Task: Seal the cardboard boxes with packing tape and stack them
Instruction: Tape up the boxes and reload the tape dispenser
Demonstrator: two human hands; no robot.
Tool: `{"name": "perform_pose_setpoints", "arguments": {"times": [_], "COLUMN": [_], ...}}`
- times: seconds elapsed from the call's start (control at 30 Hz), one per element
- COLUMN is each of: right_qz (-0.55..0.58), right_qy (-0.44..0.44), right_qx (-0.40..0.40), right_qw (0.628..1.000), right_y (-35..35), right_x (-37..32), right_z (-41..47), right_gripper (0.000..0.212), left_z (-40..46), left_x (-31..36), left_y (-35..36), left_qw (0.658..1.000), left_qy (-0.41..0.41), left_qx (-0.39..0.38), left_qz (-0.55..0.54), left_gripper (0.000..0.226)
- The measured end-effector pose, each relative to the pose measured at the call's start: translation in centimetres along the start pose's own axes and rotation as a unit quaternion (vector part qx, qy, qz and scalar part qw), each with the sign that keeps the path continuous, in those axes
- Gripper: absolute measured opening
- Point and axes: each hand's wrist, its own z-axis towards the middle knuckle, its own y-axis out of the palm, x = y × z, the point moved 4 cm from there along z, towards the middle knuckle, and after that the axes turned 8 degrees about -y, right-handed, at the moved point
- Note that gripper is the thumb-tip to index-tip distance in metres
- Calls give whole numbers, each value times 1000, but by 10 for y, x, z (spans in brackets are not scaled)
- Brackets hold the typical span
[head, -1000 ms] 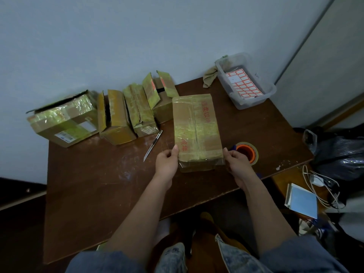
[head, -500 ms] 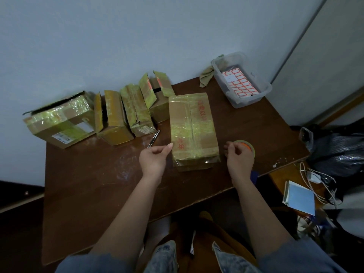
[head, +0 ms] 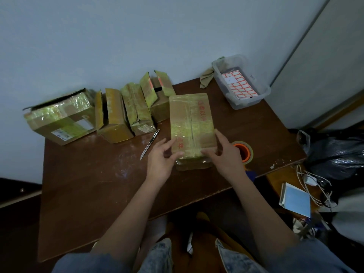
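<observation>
With my left hand (head: 160, 162) and right hand (head: 226, 156) loosely spread on the box (head: 192, 123), I risk lifting its near tape edge.

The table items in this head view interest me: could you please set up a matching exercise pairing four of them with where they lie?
Things:
1. tape roll
2. knife
3. label bin
4. rag

Places:
A. far right corner of the table
B. against the wall, just left of the clear bin
C. just right of the right hand
D. between the row of boxes and the left hand

Pairs: 1-C, 2-D, 3-A, 4-B
</observation>
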Motion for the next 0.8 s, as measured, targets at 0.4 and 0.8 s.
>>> {"name": "perform_pose_setpoints", "arguments": {"times": [0.4, 0.8], "right_qz": [-280, -283], "right_qy": [-79, -158], "right_qx": [-29, 52], "right_qw": [956, 945], "right_y": [20, 21], "right_x": [5, 11], "right_z": [2, -4], "right_gripper": [77, 64], "left_z": [5, -6], "left_x": [-4, -12], "left_y": [14, 19], "left_qw": [985, 980], "left_qy": [91, 147], "left_qx": [-7, 91], "left_qz": [149, 94], "left_gripper": [45, 43]}}
